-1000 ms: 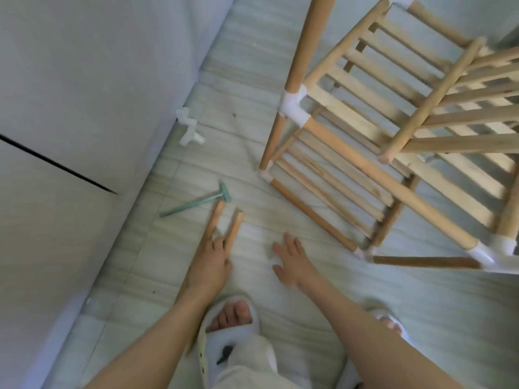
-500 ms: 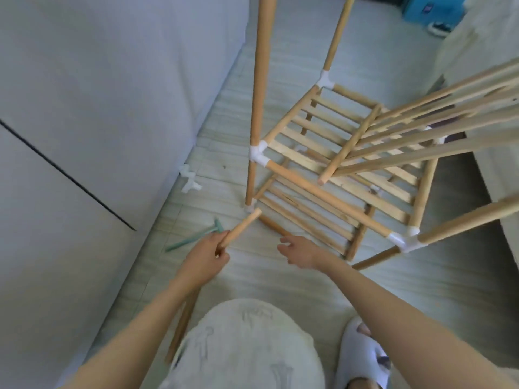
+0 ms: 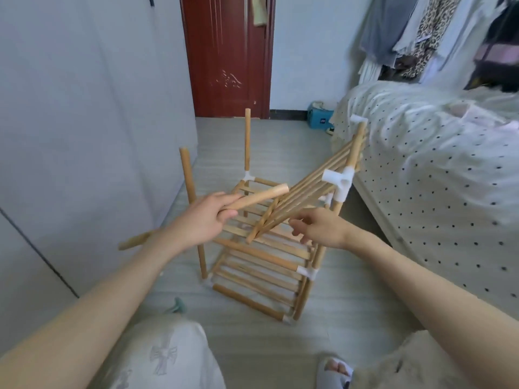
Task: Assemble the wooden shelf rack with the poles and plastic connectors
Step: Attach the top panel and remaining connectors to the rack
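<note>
The half-built wooden rack (image 3: 261, 259) stands on the floor with two slatted shelves and white plastic connectors at its corners. A third slatted shelf (image 3: 314, 195) leans tilted across it, its far side raised, with a white connector (image 3: 341, 181) at the near upper corner. My left hand (image 3: 203, 220) grips a loose wooden pole (image 3: 252, 199) in the air, its free end pointing right toward the tilted shelf. My right hand (image 3: 320, 227) hovers just under the tilted shelf's lower edge with fingers loosely curled, holding nothing.
A white wall or cabinet (image 3: 84, 136) runs along the left and a polka-dot bed (image 3: 438, 175) along the right. A green mallet (image 3: 177, 306) lies on the floor by my knee. A dark red door (image 3: 227, 57) and a blue box (image 3: 320, 119) are at the back.
I have risen from the floor and the view has lifted. My left hand took a pole off the floor and raised it to shelf height. My right hand moved up to the tilted shelf.
</note>
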